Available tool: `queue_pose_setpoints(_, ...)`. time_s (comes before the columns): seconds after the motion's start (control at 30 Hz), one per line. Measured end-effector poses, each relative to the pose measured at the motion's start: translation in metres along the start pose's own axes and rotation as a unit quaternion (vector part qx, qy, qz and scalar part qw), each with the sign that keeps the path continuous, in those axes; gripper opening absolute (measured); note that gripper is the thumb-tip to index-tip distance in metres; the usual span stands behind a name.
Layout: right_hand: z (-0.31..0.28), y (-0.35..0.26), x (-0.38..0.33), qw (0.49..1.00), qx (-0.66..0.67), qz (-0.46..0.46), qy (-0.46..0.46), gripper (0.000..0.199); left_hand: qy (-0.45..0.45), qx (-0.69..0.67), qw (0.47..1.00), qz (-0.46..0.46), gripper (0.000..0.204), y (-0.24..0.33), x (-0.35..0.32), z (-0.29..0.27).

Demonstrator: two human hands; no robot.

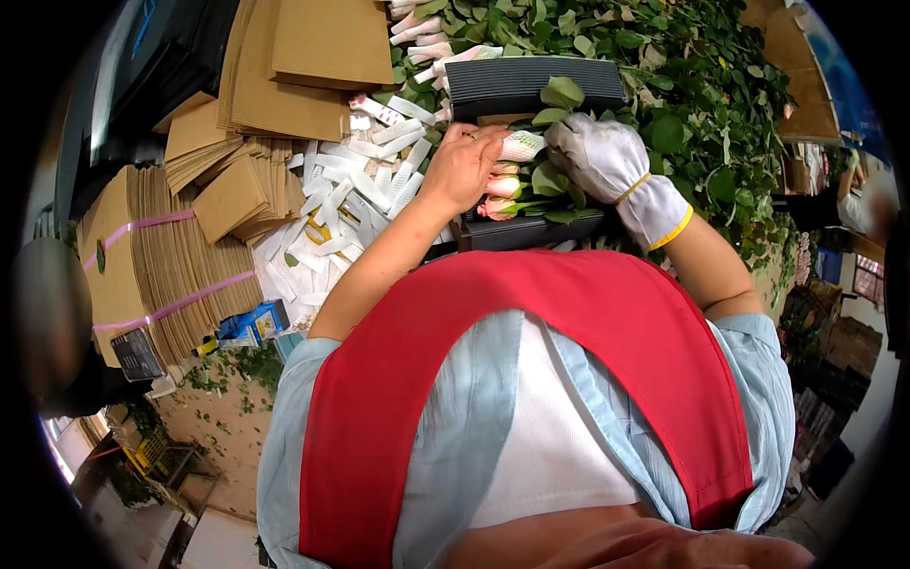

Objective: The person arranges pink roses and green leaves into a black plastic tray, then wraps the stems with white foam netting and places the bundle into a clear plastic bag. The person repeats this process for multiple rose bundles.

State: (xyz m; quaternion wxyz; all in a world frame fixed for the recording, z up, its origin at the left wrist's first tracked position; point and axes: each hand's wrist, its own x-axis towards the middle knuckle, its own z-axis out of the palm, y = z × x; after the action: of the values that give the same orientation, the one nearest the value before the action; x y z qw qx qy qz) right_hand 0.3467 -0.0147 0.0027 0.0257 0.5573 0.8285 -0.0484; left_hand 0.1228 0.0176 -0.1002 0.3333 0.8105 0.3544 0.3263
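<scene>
A rose in a white net sleeve (522, 146) lies between my hands. My bare left hand (464, 169) has its fingers bent against the bud end of it. My right hand (599, 155), in a white glove with yellow trim, is closed around the stem side, just below the sleeve. Below the netted rose, pink roses (500, 208) lie side by side, heads to the left and leafy stems to the right. They rest between a black corrugated board (536, 85) at the far side and another black ridged piece (531, 232) near my apron.
Loose white net sleeves (365, 175) cover the surface to the left. Beyond them are brown cardboard sheets (332, 43) and a strapped cardboard bundle (152, 256). A blue box (254, 323) sits beside the bundle. Green rose foliage (697, 104) fills the far right.
</scene>
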Motion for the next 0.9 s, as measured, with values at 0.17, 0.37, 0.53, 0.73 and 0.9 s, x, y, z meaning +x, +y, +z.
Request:
queue_pose_setpoints(0.17, -0.063, 0.041, -0.011, 0.990, -0.129, 0.062, 0.009, 0.012, 0.010, 0.017, 0.999, 0.036, 0.028, -0.006, -0.001, -0.001)
queue_pose_setpoints(0.37, 0.009, -0.002, 0.022, 0.997, -0.031, 0.015, 0.065, 0.013, -0.003, 0.072, 0.997, 0.004, 0.034, -0.001, -0.013, 0.002)
queue_pose_setpoints(0.53, 0.024, -0.002, 0.031, 0.964, -0.200, -0.096, 0.145, 0.006, 0.088, 0.311, 0.940, 0.106, 0.041, 0.007, -0.019, -0.001)
queue_pose_setpoints(0.73, 0.034, -0.010, 0.037, 0.959, -0.204, -0.110, 0.165, 0.006, 0.051, 0.170, 0.980, 0.090, 0.032, -0.009, -0.011, 0.000)
queue_pose_setpoints(0.9, 0.011, -0.019, 0.028, 0.989, -0.141, -0.028, 0.045, 0.011, 0.006, 0.099, 0.994, 0.043, 0.028, -0.002, -0.008, -0.012)
